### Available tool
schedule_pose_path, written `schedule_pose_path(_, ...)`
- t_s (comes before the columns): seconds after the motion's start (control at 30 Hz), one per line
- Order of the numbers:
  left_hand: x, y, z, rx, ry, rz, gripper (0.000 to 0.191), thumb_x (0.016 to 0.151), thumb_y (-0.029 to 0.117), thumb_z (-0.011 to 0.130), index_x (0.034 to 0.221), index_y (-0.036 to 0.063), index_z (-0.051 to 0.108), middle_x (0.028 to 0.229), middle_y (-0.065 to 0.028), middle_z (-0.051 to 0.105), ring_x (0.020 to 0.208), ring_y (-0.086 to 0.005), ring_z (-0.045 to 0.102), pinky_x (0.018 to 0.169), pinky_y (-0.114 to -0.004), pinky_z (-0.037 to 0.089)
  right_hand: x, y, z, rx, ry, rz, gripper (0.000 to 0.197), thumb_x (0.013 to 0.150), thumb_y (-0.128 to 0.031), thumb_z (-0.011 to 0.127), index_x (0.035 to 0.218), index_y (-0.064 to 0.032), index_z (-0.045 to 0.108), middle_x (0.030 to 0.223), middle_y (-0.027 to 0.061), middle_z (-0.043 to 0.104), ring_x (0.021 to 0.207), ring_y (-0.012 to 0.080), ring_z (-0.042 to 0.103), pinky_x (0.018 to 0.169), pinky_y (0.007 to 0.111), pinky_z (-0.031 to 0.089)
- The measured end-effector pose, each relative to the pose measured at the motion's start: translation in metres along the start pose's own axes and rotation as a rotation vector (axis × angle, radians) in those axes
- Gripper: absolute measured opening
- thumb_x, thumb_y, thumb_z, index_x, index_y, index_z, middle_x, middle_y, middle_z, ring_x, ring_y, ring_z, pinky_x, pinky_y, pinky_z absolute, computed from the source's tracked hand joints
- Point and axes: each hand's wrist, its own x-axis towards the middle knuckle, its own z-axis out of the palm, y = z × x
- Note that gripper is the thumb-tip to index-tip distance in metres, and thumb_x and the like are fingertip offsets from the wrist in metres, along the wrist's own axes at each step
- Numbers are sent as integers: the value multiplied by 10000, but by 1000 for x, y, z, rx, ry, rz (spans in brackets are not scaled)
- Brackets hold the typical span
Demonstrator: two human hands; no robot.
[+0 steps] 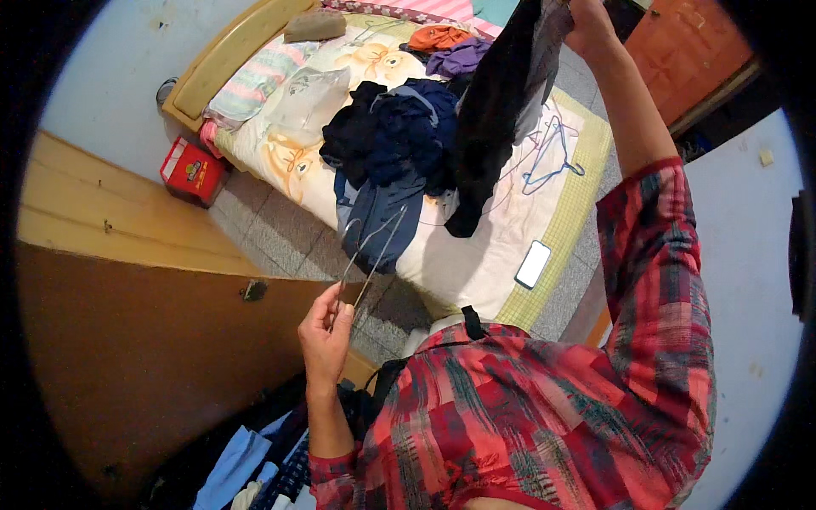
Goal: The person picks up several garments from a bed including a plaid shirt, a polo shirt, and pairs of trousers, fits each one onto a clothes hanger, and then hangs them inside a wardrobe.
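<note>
My left hand [326,325] is closed on a thin clothes hanger [376,255], whose hook points away from me over the near end of the bed [459,274]. Raised at the upper right, my right hand [590,25] grips the top of a long black garment [494,121] with a grey part, which hangs down over the bed. Beside it, on the bed, lies a heap of dark blue and black clothes [395,134]. Several hangers, a blue one [551,156] among them, lie to the right of the hanging garment.
A phone [533,264] lies near the bed's right edge. Orange [438,38] and purple clothes [459,56], a pillow [255,86] and a plastic bag [309,99] are farther up. A red box [193,171] stands on the floor. A brown wooden door [159,357] is at left, near folded clothes [236,456].
</note>
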Motion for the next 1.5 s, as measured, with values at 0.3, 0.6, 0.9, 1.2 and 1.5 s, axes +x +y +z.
schedule_pose_path(0.3, 7, -6, 0, -30, 35, -80, 320, 831, 27, 575, 1147, -13, 550, 809, 51, 501, 670, -12, 436, 597, -152, 371, 15, 7, -8, -172, 158, -152, 137, 896, -166, 489, 798, -73, 517, 622, 7, 499, 522, 140, 499, 481, 284, 415)
schedule_pose_path(0.6, 30, 7, 15, -112, 17, -93, 338, 840, 45, 575, 1168, -27, 532, 835, 43, 471, 729, -40, 437, 650, -168, 371, -12, -16, 18, -449, 68, -458, 173, 915, -150, 493, 903, 2, 574, 722, 34, 570, 564, 109, 505, 524, 263, 422)
schedule_pose_path(0.9, 52, 9, 51, -119, -55, -102, 362, 846, 65, 570, 1189, -36, 512, 845, 44, 488, 729, -34, 441, 644, -169, 369, 47, 39, -110, -1784, 512, -531, 459, 781, -168, 574, 1222, -84, 478, 1155, 191, 562, 1061, 306, 547, 888, 406, 425)
schedule_pose_path(1.2, 49, -9, 67, 122, 28, -266, 323, 835, 31, 572, 1153, -20, 543, 828, 38, 504, 715, -21, 449, 651, -155, 380, -126, 437, -176, -1329, -406, 489, 347, 687, -255, 639, 951, -31, 616, 946, 204, 623, 871, 370, 600, 770, 427, 480)
schedule_pose_path(1.5, 37, -37, 69, -11, 187, -477, 349, 812, 2, 586, 1155, -38, 530, 833, 11, 536, 691, -24, 455, 636, -146, 366, -143, 559, -172, -1106, 208, 783, 416, 742, -343, 622, 903, 40, 593, 955, 244, 600, 902, 398, 574, 799, 407, 468)
